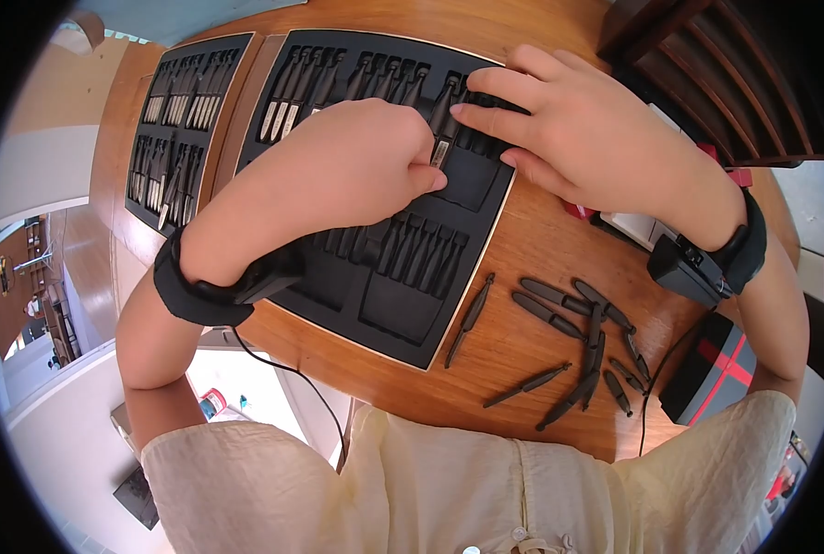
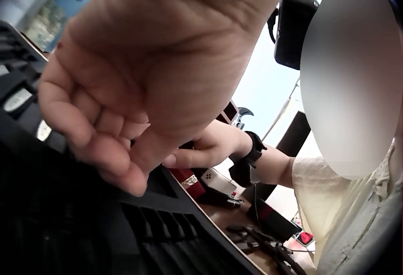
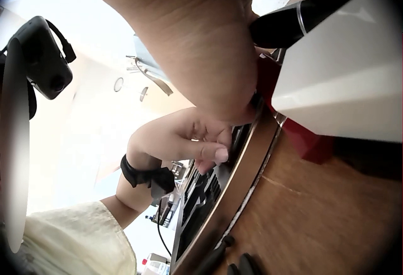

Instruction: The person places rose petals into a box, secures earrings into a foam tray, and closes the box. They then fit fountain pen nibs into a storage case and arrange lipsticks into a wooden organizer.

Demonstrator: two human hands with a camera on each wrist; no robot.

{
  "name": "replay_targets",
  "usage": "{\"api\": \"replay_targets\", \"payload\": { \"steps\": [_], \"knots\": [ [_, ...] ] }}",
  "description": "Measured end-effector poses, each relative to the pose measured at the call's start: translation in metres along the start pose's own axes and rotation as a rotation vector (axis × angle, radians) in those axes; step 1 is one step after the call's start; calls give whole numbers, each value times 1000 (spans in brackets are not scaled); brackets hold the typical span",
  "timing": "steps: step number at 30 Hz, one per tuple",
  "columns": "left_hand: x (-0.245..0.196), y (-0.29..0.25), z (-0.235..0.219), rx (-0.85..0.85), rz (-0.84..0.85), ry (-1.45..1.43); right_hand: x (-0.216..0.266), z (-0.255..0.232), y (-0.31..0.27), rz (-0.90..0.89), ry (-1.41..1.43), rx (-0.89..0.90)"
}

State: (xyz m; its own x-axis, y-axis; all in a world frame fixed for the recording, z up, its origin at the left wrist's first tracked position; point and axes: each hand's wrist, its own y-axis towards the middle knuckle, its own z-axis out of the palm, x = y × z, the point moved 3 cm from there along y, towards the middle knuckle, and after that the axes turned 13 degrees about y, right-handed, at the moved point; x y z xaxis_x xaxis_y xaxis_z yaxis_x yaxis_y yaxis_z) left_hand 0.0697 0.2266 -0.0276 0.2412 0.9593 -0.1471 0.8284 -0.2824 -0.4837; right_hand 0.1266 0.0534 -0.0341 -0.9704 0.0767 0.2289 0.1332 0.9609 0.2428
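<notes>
A slim dark pen-like piece with a silvery section lies in a slot of the large black slotted tray. My left hand is over the tray, fingers curled in, thumb and fingertips pinching at the piece's lower, silvery end. In the left wrist view the left hand's thumb and forefinger tips come together low over the slots. My right hand reaches over the tray's right edge, its fingers loosely spread and the forefinger tip at the piece's upper part. The right hand's fingertips are hidden in the right wrist view.
Several loose dark tapered pieces lie on the wooden table right of the tray. A second filled tray stands at the left. A dark wooden rack is at the back right, a grey box with red ribbon nearer me.
</notes>
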Motion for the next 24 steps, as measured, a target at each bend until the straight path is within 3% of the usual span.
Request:
{"api": "replay_targets", "payload": {
  "steps": [3, 7, 10, 12, 24],
  "knots": [
    [-4, 1, 4, -134, 33, 36, 0, 0, 0, 61, 85, 90],
    [-3, 6, 0, -139, 15, 59, 2, 1, 1, 59, 65, 98],
    [0, 10, -11, -9, 1, 16, 2, 1, 4, 69, 62, 112],
    [8, 13, -10, 204, -40, -139, 1, 1, 6, 80, 66, 124],
    [6, 9, -9, 122, -86, -5, 7, 4, 2, 78, 38, 101]
  ]
}}
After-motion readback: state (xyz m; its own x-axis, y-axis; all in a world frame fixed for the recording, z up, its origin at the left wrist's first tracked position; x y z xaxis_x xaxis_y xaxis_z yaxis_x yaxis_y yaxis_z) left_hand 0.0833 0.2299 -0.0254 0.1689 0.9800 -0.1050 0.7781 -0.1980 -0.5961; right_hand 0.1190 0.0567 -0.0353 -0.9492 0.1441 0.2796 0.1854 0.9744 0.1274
